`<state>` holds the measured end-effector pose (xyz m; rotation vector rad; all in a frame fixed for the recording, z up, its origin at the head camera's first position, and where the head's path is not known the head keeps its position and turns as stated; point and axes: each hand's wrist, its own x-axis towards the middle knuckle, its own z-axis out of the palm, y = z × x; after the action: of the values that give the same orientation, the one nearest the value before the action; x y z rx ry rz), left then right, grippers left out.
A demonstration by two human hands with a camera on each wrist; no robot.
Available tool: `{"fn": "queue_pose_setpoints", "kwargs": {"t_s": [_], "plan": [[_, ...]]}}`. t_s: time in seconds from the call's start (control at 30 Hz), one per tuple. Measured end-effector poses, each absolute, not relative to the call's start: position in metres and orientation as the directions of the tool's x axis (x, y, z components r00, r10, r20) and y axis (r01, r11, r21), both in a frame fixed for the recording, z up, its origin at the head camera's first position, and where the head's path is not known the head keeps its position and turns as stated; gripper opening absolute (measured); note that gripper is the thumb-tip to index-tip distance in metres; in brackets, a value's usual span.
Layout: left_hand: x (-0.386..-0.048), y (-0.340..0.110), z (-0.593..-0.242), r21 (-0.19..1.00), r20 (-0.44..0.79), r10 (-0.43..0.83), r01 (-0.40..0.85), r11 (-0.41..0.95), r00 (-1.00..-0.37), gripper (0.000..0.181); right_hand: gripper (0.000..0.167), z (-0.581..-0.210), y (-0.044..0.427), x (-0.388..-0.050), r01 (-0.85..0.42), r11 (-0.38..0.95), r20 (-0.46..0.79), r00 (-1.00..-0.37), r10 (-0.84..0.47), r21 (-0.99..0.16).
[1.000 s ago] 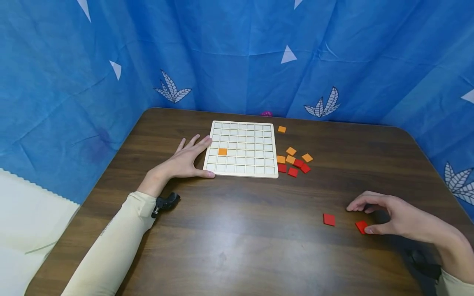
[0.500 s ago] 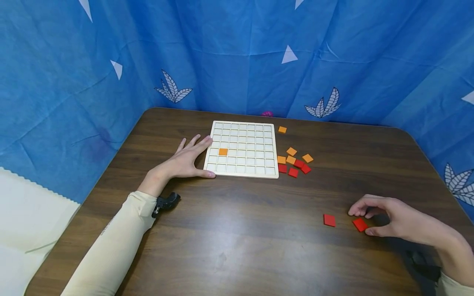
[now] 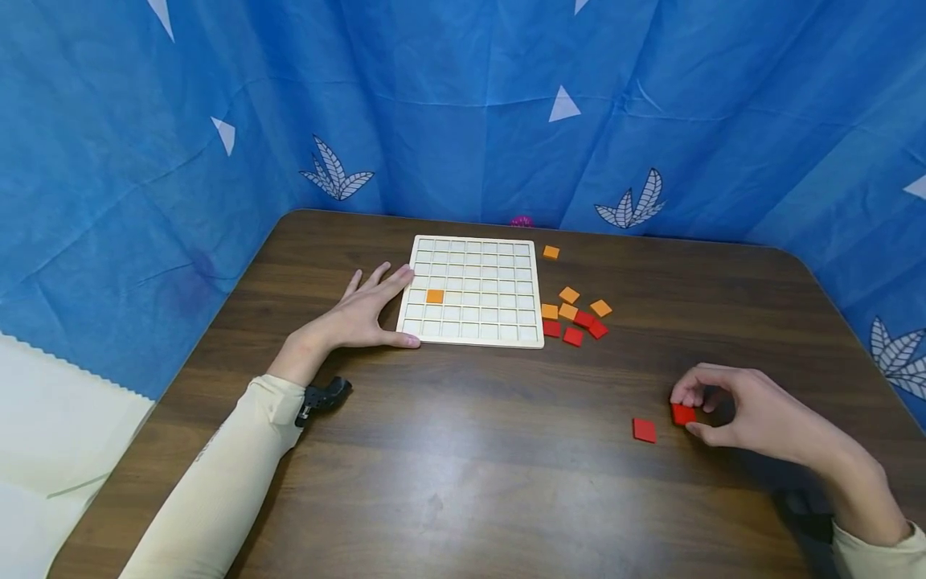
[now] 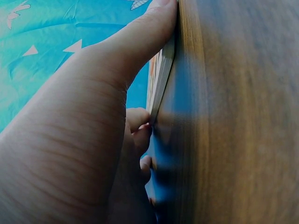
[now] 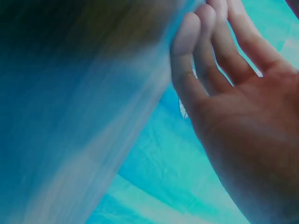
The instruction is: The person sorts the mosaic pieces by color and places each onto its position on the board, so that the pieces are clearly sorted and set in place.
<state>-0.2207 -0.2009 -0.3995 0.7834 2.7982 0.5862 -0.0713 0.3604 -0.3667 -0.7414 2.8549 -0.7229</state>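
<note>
In the head view my left hand (image 3: 354,318) lies spread at the left side of a pale square grid board (image 3: 480,342). Its thumb touches the board's near left corner and a fingertip meets the left edge. One orange tile (image 3: 435,297) sits in a cell of the board. Over on the right, my right hand (image 3: 755,410) pinches a red square tile (image 3: 682,414) between curled fingers and thumb, low over the table. Just left of it a second red tile (image 3: 645,430) lies flat. The right wrist view shows the bent fingers (image 5: 187,42), but no tile.
Several loose orange tiles (image 3: 569,295) and red tiles (image 3: 573,337) lie right of the board, some touching. The dark wooden table (image 3: 434,450) ends at a blue curtain (image 3: 448,121) behind. A white cloth (image 3: 65,450) hangs at the left.
My right hand has moved left and away from me, and the red tile has moved with it, closer to the other red tile. My left hand and the board have stayed put.
</note>
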Motion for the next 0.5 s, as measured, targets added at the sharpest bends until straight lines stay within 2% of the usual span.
{"fn": "queue_pose_setpoints", "kwargs": {"t_s": [0.23, 0.5], "plan": [[-0.22, -0.2, -0.399, 0.417, -0.065, 0.527, 0.457, 0.785, -0.847, 0.123, 0.052, -0.367, 0.335, -0.086, -0.475, 0.749, 0.176, -0.877, -0.447, -0.462], [-0.221, -0.201, -0.401, 0.424, -0.062, 0.529, 0.457, 0.782, -0.847, 0.122, 0.046, -0.367, 0.318, -0.101, -0.457, 0.735, 0.174, -0.885, -0.431, -0.501]]}}
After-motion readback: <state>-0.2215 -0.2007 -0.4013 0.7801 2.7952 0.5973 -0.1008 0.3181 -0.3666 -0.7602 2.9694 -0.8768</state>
